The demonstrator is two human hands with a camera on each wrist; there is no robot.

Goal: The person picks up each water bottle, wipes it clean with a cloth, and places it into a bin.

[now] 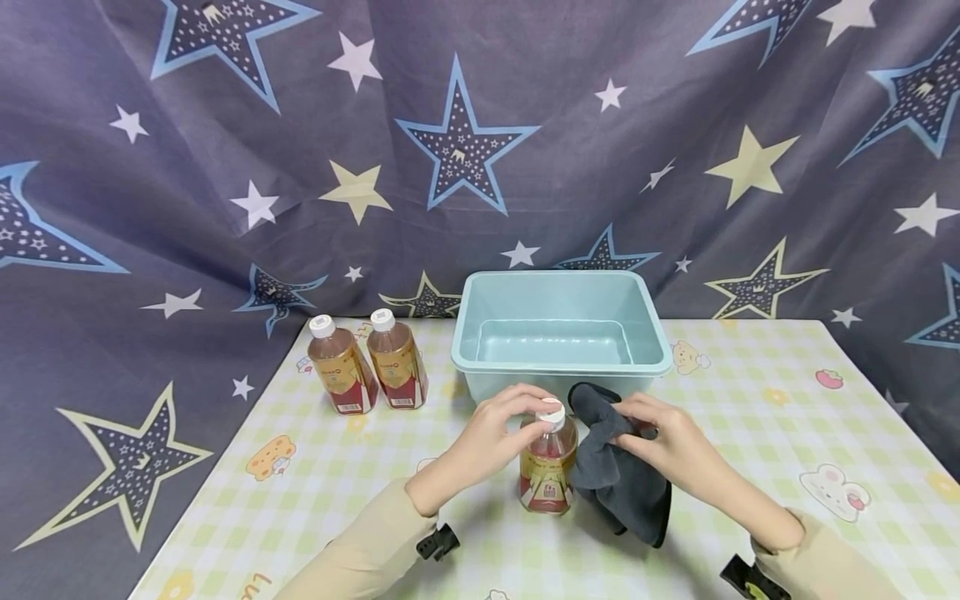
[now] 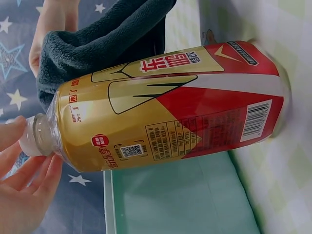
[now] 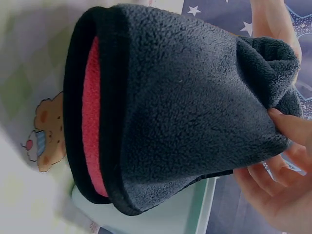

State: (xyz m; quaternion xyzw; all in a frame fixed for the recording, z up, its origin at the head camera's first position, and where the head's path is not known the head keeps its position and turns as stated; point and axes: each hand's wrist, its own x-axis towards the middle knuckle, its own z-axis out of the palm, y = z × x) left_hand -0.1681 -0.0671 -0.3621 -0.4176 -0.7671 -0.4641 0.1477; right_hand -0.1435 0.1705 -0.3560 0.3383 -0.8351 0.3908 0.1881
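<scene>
A plastic drink bottle (image 1: 548, 475) with a gold and red label stands upright on the table in front of the bin. My left hand (image 1: 504, 429) pinches its white cap (image 2: 35, 136) from above. In my right hand (image 1: 670, 437) a dark grey plush cloth (image 1: 622, 483) is gripped between thumb and fingers. The cloth hangs down just right of the bottle, overlapping its side in the left wrist view. In the right wrist view its black-bound edge shows a red inner face (image 3: 92, 117).
A light blue plastic bin (image 1: 558, 367) stands right behind the hands, with its floor bare. Two similar bottles (image 1: 341, 375) stand side by side at the back left. A checked tablecloth (image 1: 750, 400) covers the table, and a star-patterned curtain (image 1: 450, 242) hangs behind it.
</scene>
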